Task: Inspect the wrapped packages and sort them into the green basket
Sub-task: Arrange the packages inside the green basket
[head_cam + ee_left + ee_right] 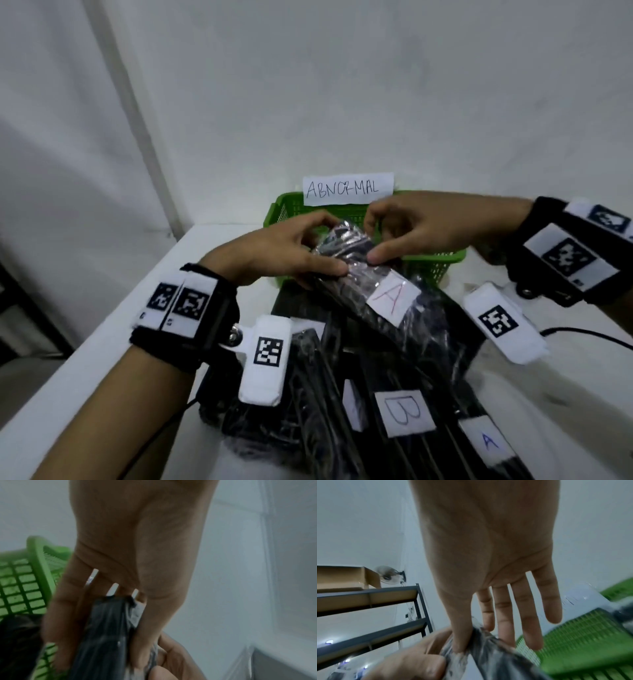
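Over near rim of green basket (pixel 442 265), at 12 o'clock from pile: pkg marked A (pixel 359 274) held up; left hand (pixel 274 250) grips its far end, thumb and fingers curled round wrap; right hand (pixel 411 229) pinches wrap w/ thumb + index, other fingers straight; risk: thin film tears or slips under pinch, pkg drops back on pile (pixel 342 394) unsorted.
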Action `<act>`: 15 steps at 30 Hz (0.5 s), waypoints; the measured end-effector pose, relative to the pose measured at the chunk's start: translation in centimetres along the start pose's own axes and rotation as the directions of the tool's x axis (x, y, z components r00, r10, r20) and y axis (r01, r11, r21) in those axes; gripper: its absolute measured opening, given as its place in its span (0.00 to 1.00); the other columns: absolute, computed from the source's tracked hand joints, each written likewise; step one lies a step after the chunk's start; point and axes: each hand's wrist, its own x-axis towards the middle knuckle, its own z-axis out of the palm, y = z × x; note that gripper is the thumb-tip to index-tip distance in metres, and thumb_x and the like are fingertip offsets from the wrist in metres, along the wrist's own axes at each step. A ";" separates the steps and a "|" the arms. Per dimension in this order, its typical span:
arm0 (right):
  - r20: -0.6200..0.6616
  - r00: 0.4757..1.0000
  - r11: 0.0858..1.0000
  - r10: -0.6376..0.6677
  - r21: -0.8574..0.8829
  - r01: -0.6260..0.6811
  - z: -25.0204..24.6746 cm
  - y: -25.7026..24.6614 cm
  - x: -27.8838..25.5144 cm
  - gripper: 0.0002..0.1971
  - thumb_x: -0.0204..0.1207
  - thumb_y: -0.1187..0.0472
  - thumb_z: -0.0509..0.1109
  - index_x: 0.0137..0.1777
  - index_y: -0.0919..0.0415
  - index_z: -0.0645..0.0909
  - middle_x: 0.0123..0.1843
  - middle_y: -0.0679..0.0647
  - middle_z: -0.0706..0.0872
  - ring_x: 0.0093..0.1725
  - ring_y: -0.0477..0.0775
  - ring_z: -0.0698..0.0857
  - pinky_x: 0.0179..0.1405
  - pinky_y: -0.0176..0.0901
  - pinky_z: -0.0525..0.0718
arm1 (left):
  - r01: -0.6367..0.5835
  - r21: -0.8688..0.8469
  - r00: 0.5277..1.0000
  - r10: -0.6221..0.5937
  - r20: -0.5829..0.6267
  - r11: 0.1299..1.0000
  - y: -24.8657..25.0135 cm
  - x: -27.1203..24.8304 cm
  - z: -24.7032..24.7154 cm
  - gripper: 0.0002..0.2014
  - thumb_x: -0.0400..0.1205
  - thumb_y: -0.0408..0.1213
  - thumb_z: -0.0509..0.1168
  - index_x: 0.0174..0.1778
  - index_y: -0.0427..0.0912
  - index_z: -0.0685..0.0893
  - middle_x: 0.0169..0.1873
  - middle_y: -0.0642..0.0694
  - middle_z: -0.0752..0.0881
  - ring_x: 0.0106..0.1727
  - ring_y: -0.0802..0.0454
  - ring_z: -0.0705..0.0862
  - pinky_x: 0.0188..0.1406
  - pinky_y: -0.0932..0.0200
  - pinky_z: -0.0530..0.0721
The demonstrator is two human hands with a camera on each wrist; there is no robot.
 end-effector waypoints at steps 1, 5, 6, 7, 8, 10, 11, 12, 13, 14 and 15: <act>-0.083 0.996 1.000 -0.019 -0.011 0.019 -1.0 -0.3 -0.3 0.27 0.61 0.29 0.74 0.56 0.44 0.83 0.44 0.43 0.92 0.42 0.43 0.90 0.43 0.42 0.86 | -0.063 -0.104 0.995 0.054 -0.090 0.993 -0.3 -0.1 -0.3 0.25 0.76 0.33 0.77 0.66 0.52 0.78 0.47 0.49 0.90 0.42 0.56 0.91 0.39 0.62 0.88; -0.479 0.877 0.991 0.046 0.132 0.020 -2.9 1.0 -1.5 0.36 0.58 0.26 0.73 0.67 0.38 0.79 0.63 0.38 0.86 0.61 0.44 0.86 0.51 0.50 0.85 | -0.246 -0.354 0.919 0.101 -0.381 0.902 -1.4 0.4 -1.3 0.24 0.78 0.28 0.73 0.67 0.46 0.73 0.43 0.48 0.92 0.42 0.52 0.91 0.37 0.59 0.89; -0.564 0.820 0.964 0.097 0.257 0.063 -2.6 1.7 -1.6 0.38 0.58 0.27 0.76 0.70 0.37 0.77 0.65 0.40 0.85 0.61 0.44 0.86 0.47 0.48 0.84 | -0.281 -0.399 0.900 0.096 -0.424 0.873 -1.6 0.6 -1.5 0.24 0.78 0.27 0.72 0.68 0.46 0.73 0.46 0.45 0.91 0.44 0.50 0.92 0.38 0.57 0.89; -0.625 0.766 0.910 0.150 0.390 0.140 -2.0 2.5 -1.2 0.40 0.59 0.31 0.79 0.72 0.39 0.75 0.65 0.43 0.85 0.60 0.46 0.87 0.44 0.46 0.83 | -0.310 -0.430 0.885 0.092 -0.456 0.848 -1.8 0.9 -1.7 0.24 0.79 0.28 0.72 0.68 0.47 0.72 0.48 0.43 0.90 0.45 0.49 0.91 0.40 0.55 0.90; -0.659 0.724 0.823 0.204 0.516 0.238 -1.0 3.2 -0.7 0.41 0.60 0.35 0.80 0.74 0.42 0.75 0.64 0.46 0.86 0.58 0.48 0.89 0.42 0.45 0.85 | -0.333 -0.441 0.874 0.098 -0.475 0.833 -1.9 1.1 -1.7 0.24 0.79 0.28 0.71 0.68 0.47 0.71 0.50 0.41 0.90 0.47 0.48 0.91 0.43 0.52 0.91; -0.630 0.722 0.598 0.287 0.706 0.379 1.0 3.7 0.9 0.38 0.62 0.48 0.80 0.74 0.52 0.77 0.57 0.49 0.90 0.49 0.46 0.93 0.37 0.43 0.88 | -0.370 -0.413 0.851 0.126 -0.510 0.832 -2.2 1.9 -1.6 0.26 0.78 0.29 0.72 0.69 0.48 0.70 0.51 0.41 0.89 0.50 0.47 0.90 0.51 0.49 0.91; -0.598 0.744 0.512 0.297 0.758 0.405 1.9 3.8 1.8 0.36 0.62 0.52 0.80 0.73 0.56 0.78 0.53 0.49 0.92 0.45 0.46 0.93 0.35 0.44 0.90 | -0.385 -0.397 0.842 0.140 -0.521 0.833 -2.3 2.3 -1.4 0.27 0.79 0.28 0.71 0.70 0.47 0.69 0.50 0.42 0.90 0.51 0.47 0.90 0.52 0.50 0.90; -0.579 0.759 0.462 0.297 0.783 0.416 2.7 3.8 2.6 0.35 0.61 0.55 0.79 0.71 0.60 0.80 0.50 0.49 0.93 0.44 0.47 0.94 0.34 0.45 0.91 | -0.391 -0.396 0.836 0.142 -0.529 0.831 -2.5 2.7 -1.3 0.27 0.80 0.27 0.71 0.72 0.47 0.68 0.50 0.42 0.90 0.51 0.46 0.90 0.53 0.50 0.90; -0.580 0.760 0.450 0.294 0.785 0.425 3.3 3.8 3.1 0.35 0.61 0.56 0.80 0.71 0.63 0.80 0.48 0.49 0.94 0.44 0.49 0.94 0.34 0.46 0.91 | -0.397 -0.405 0.831 0.135 -0.540 0.823 -2.6 2.9 -1.1 0.28 0.81 0.27 0.70 0.74 0.46 0.67 0.50 0.42 0.90 0.51 0.46 0.91 0.53 0.49 0.90; -0.585 0.756 0.448 0.294 0.783 0.432 3.4 4.1 3.6 0.35 0.60 0.57 0.80 0.70 0.65 0.80 0.47 0.50 0.95 0.44 0.50 0.94 0.34 0.45 0.91 | -0.404 -0.415 0.823 0.126 -0.554 0.815 -2.7 3.2 -1.0 0.29 0.81 0.28 0.71 0.75 0.45 0.66 0.51 0.42 0.90 0.51 0.45 0.91 0.52 0.49 0.91; -0.583 0.758 0.450 0.293 0.783 0.429 3.4 4.2 3.9 0.36 0.59 0.58 0.80 0.70 0.66 0.80 0.48 0.51 0.95 0.45 0.51 0.94 0.34 0.45 0.91 | -0.405 -0.418 0.820 0.120 -0.560 0.813 -2.7 3.1 -0.9 0.31 0.79 0.31 0.72 0.75 0.45 0.66 0.51 0.43 0.90 0.51 0.45 0.91 0.50 0.48 0.92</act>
